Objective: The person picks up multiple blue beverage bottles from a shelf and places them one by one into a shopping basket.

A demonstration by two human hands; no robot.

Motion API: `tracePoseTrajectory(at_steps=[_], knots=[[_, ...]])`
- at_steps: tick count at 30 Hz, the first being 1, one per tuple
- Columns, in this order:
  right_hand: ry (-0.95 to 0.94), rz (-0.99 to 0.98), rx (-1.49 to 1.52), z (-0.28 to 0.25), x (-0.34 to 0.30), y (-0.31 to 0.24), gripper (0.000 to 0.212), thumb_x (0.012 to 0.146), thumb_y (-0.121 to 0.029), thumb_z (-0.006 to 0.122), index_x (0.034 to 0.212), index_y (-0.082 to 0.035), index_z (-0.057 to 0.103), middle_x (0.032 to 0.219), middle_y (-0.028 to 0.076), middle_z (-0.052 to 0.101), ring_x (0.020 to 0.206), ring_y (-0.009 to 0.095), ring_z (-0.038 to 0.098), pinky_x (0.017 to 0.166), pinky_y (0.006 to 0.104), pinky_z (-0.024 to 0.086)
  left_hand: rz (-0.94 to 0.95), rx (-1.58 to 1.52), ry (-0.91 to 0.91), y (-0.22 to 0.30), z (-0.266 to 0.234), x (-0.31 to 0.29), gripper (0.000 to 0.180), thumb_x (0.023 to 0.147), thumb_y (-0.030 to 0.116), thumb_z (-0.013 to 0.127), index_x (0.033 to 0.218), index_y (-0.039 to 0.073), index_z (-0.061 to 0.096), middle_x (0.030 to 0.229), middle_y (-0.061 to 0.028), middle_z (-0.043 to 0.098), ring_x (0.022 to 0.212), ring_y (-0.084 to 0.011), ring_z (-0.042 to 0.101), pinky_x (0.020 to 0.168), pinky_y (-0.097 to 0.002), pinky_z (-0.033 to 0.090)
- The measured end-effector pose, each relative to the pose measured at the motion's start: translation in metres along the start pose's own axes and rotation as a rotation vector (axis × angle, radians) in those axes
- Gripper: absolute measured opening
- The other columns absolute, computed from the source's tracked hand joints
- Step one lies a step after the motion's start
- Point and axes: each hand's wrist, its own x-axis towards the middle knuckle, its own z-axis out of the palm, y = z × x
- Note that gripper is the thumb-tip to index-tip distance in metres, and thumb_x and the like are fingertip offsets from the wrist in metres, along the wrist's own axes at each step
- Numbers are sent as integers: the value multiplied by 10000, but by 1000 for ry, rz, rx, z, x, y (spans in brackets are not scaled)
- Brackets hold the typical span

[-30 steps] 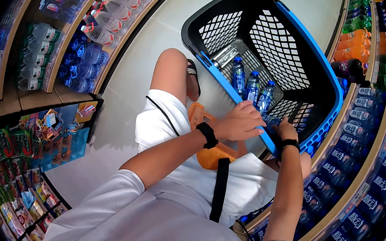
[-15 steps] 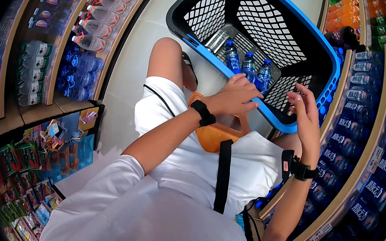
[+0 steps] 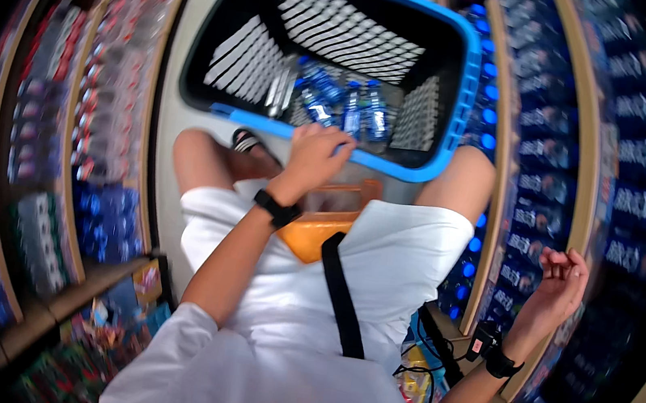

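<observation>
A black shopping basket with a blue rim stands between my knees. Its near rim is under my left hand, whose fingers curl over the edge. Inside, several blue drink bottles rest on the bottom, some upright or leaning, others tilted. Off to the right, my right hand hovers beside the shelf of dark blue bottles. Its fingers are half curled and apart, and no object shows in them. Motion blurs the picture.
Shelves of clear bottles with red labels rise on the left, above blue ones. An orange stool is beneath me. Small colourful packets hang at lower left. Black cables lie near my right side.
My right hand has moved away from the basket's right corner and out to the shelf. My left hand stays on the near rim. The bottles in the basket appear shifted.
</observation>
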Motion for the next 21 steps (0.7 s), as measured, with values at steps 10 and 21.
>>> tracePoseTrajectory(at_steps=[10,21], knots=[[670,-446,-930,-80,-37,-71,384,927,-64,502,1296,39,478,1358,174,484,1296,277,427,1118,383,270,-168,-62,-120,-31,5,21,271,950,263,493,898,103,706,765,-65,702,632,-211,644,649,-329,483],[720,-399,-1552,-173,-19,-78,712,838,-177,636,1431,71,331,1458,317,321,1348,463,287,1130,495,197,-243,-124,-411,-104,9,49,322,968,304,514,939,12,647,696,-113,625,653,-216,607,612,-358,450]])
